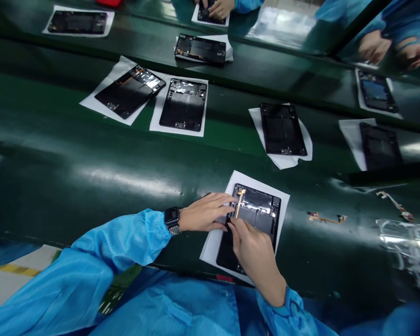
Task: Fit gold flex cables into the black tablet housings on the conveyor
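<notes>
A black tablet frame (259, 212) lies open side up on a white paper sheet (262, 183) at the near edge of the green belt. An orange flex cable (239, 203) sits on its upper left part. My left hand (206, 212), with a watch on the wrist, lies across the frame's left edge, fingers stretched toward the cable's top. My right hand (255, 254) rests on the lower part of the frame, its fingertips pinched at the cable's lower end.
Several other black tablet frames on paper lie further along the green belt (73, 154), such as one (184, 103) and another (282, 128). Loose flex cables (327, 218) and a clear plastic bag (409, 242) lie at right. Other people's hands (219, 8) work at the far side.
</notes>
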Tool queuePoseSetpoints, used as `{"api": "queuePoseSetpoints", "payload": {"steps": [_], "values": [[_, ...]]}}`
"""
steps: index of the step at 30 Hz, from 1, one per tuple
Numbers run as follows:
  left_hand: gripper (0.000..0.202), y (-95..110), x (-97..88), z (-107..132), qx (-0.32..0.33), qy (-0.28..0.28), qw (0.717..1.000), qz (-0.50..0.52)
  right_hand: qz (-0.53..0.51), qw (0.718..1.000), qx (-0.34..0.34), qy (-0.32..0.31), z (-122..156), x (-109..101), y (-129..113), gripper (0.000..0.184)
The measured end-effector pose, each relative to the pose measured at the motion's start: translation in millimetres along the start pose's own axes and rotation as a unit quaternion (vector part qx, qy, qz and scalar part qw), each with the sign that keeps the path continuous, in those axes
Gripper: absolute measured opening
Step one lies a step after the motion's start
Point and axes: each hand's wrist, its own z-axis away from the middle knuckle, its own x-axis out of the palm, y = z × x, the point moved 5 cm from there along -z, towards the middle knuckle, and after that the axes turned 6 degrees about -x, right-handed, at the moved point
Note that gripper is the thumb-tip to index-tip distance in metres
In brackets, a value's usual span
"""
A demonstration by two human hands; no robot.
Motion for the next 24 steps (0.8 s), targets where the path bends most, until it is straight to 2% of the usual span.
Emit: {"api": "queuePoseSetpoints", "payload": {"steps": [2,4,5,8,9,10,11,13,15,16,19,22,24], "values": [[0.054,1,-2.2,2,-0.005,0.002,1.000,0.011,-0.105,0.993,0.037,0.025,5,-5,19,0.020],[0.053,1,-8.1,0,-0.017,0.021,0.999,0.029,-0.247,0.959,0.110,0.085,11,-14,47,0.020],[0.047,1,-12.3,-4,-0.025,0.039,0.998,0.034,-0.318,0.927,0.151,0.127,14,-18,63,0.020],[0.030,-3,-25.3,-30,-0.050,0.097,0.994,-0.006,-0.487,0.806,0.243,0.233,21,-23,105,0.020],[0.029,-5,-27.4,-44,-0.055,0.101,0.993,-0.038,-0.523,0.776,0.256,0.245,21,-23,115,0.020],[0.030,-8,-27.7,-59,-0.061,0.091,0.991,-0.075,-0.542,0.759,0.263,0.245,21,-22,124,0.020],[0.033,-12,-26.1,-75,-0.072,0.067,0.989,-0.112,-0.542,0.758,0.269,0.242,21,-22,132,0.022],[0.035,-21,-20.5,-103,-0.101,0.000,0.981,-0.167,-0.473,0.796,0.282,0.250,27,-25,153,0.026],[0.028,-29,-16.0,-121,-0.121,-0.049,0.973,-0.190,-0.322,0.849,0.310,0.283,41,-34,177,0.031],[0.021,-31,-14.6,-127,-0.122,-0.063,0.971,-0.194,-0.239,0.864,0.328,0.299,50,-38,189,0.034],[0.006,-37,-16.3,-130,-0.116,-0.083,0.968,-0.208,-0.098,0.873,0.364,0.309,74,-42,218,0.043],[0.006,-57,-37.8,-126,-0.141,-0.082,0.958,-0.235,-0.071,0.883,0.361,0.292,83,-37,229,0.048],[0.010,-81,-68.4,-131,-0.178,-0.069,0.946,-0.262,-0.051,0.895,0.344,0.278,81,-32,228,0.048]]}}
